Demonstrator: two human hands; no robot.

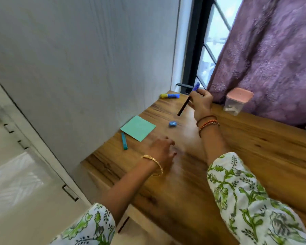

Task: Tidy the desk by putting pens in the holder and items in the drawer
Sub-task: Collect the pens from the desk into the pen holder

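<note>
Already the right hand (pixel 200 100) gripped pens: a dark pen (pixel 183 106) slanting down and to the left from the fingers toward the near side, and a blue-capped pen (pixel 196 86) poking up and away past the knuckles. Its fingers were curled round both. Far right on the desk (pixel 245 156), near the curtain (pixel 272 50), stood the clear holder with a pink rim (pixel 237 101), just to the right of that hand, so the right hand was plainly the nearer one for dropping the pens in, dark tip turned down first, I would judge.

The left hand (pixel 162 150) hovered low over the wood, blurred, fingers loosely spread and holding nothing. Left and slightly beyond it lay a teal marker (pixel 124 143), long axis running near to far, beside a green note pad (pixel 138 127). A small blue sharpener (pixel 173 123) lay between the hands; a blue-and-yellow glue stick (pixel 170 95) lay far back by the wall. No writing could be read on anything.
</note>
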